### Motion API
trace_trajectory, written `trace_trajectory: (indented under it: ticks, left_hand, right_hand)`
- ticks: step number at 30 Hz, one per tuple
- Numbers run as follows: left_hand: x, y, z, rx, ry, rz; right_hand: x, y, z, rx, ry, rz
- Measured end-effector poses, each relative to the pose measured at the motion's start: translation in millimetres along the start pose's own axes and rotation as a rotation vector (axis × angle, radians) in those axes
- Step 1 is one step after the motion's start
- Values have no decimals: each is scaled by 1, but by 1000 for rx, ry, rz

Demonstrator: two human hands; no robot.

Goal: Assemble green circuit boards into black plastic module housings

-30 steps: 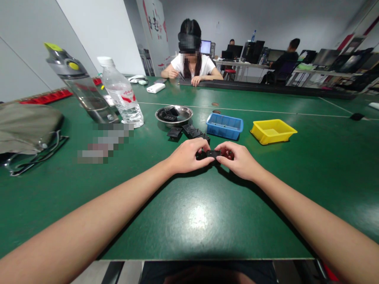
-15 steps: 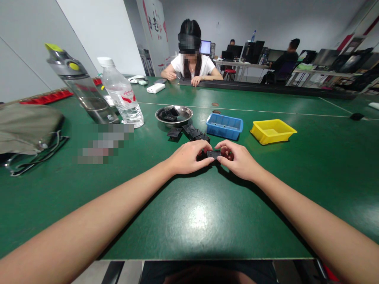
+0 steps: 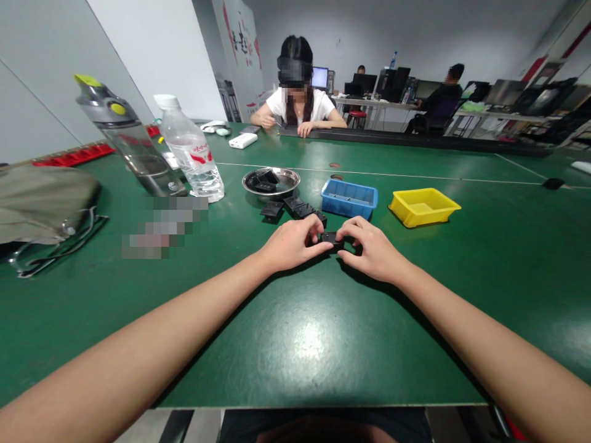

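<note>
1. Head view: your left hand (image 3: 293, 245) and right hand (image 3: 375, 252) meet low over the green table (image 3: 300, 344). The fingertips of both are pinched onto a small black rectangular plastic part (image 3: 332, 237) held between them. Whether it touches the tabletop cannot be told.
2. The part looks light and rigid, a moulded piece. It should stand a firm pinch, though its smooth sides may slip. Take it by the short ends, as your thumbs and forefingers do here, and leave the top face bare.
3. Just beyond your knuckles lies a loose cluster of similar black plastic parts (image 3: 300, 209), with more in a round steel dish (image 3: 293, 177). A blue plastic bin (image 3: 349, 207) and a yellow plastic bin (image 3: 415, 217) stand to the right.
4. A clear water bottle (image 3: 191, 154) carries a red-and-white label, too small to read. The grey flask with lime-green lid (image 3: 122, 132) beside it shows no legible mark. Red and black characters on a wall banner (image 3: 241, 31) are unreadable.
</note>
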State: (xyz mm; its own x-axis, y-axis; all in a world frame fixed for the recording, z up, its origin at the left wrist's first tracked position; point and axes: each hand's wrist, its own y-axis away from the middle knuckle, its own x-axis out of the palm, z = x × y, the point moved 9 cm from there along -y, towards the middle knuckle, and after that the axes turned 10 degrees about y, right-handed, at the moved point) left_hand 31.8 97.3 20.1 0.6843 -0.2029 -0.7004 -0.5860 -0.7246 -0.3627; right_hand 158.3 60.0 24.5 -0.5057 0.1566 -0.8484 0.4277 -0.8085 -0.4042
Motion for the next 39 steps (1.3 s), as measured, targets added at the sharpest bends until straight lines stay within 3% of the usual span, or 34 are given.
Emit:
trace_trajectory:
  ticks: [4,14,18,22,26,29,33,39]
  left_hand:
    - [-1,0,5,-31,-45,-17]
    - [-26,-1,22,-225,-164,-187]
    - [-38,0,29,-261,-180,-263]
    - [-28,-3,30,-206,-139,-195]
    - [-11,-6,22,-103,-97,-71]
    - [-10,-5,20,-84,-93,-61]
    - [-29,-4,28,-163,-111,-196]
    - [-78,4,51,-311,-154,-480]
  right_hand:
    - [-1,-2,-5,11,4,-26]
    - [-13,-3,-30,250,225,-149]
    - [-9,-3,-31,287,134,-145]
    - [0,-5,-24,212,-37,-83]
    - [-1,-5,-27,202,-45,-106]
    - [-3,-4,-32,221,-40,-122]
    - [4,-5,-28,165,-63,-55]
    - [13,-5,-22,107,-25,32]
